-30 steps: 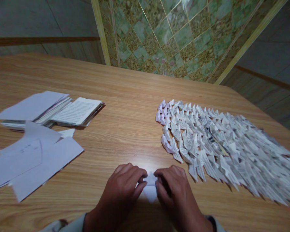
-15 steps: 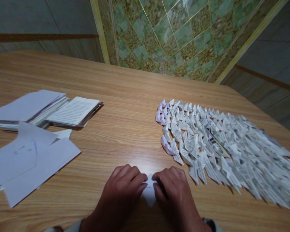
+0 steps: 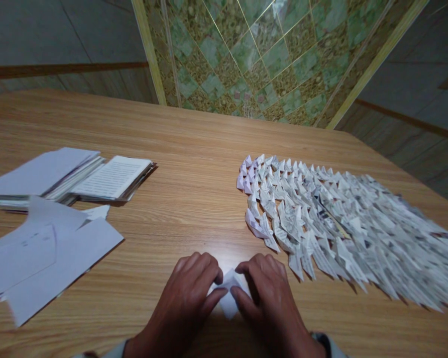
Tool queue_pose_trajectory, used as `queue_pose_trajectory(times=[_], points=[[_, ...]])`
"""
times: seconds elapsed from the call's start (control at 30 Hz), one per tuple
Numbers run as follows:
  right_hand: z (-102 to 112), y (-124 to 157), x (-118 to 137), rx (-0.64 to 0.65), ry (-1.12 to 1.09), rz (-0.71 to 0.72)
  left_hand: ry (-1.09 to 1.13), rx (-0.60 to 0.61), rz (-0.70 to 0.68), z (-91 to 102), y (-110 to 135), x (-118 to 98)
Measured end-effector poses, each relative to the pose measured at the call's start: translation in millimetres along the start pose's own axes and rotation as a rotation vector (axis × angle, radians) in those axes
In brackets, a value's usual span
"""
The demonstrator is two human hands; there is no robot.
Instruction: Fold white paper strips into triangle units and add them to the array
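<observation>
A small folded white paper piece (image 3: 229, 295) lies on the wooden table (image 3: 194, 149) near its front edge. My left hand (image 3: 186, 303) pinches its left side with curled fingers. My right hand (image 3: 271, 303) grips its right side, thumb pressed against the paper. Both hands rest on the table with the paper between their fingertips; most of the paper is hidden under the fingers.
A wide spread of several small folded paper pieces (image 3: 321, 223) covers the table's right half. At the left lie loose white sheets (image 3: 48, 258) and, behind them, a stack of printed pages and booklets (image 3: 78, 176). A green tiled wall (image 3: 254, 54) stands behind the table.
My fingers have shifted on the small paper, the thumbs moving in under its middle. The camera view has tilted slightly down and to the right; the paper stays in the same spot.
</observation>
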State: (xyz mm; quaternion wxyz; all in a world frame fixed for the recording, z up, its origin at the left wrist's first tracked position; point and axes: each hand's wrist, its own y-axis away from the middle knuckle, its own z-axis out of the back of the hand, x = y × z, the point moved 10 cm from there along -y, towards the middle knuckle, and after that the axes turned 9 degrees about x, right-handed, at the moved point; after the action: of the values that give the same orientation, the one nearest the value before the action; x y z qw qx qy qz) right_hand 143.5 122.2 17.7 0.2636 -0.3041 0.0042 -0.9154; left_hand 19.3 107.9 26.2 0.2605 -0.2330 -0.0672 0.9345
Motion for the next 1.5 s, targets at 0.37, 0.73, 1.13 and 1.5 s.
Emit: queue_pose_trajectory(times=[0.37,0.73,1.13,1.5], points=[[2.7,-0.5,7.4,-0.009,-0.124,0.064,0.060,-0.016,-0.033,5.0,-1.4,-4.4],[33.4,0.0,21.6,-0.146,-0.215,0.197,0.718,-0.017,0.195,-6.0,8.2,20.8],[14.2,-3.9,3.8,-0.015,-0.474,0.046,0.817,-0.045,0.374,-10.8,15.8,28.8],[12.5,-4.6,-2.5,0.045,-0.536,-0.071,0.716,-0.046,0.346,2.6,13.8,31.7]])
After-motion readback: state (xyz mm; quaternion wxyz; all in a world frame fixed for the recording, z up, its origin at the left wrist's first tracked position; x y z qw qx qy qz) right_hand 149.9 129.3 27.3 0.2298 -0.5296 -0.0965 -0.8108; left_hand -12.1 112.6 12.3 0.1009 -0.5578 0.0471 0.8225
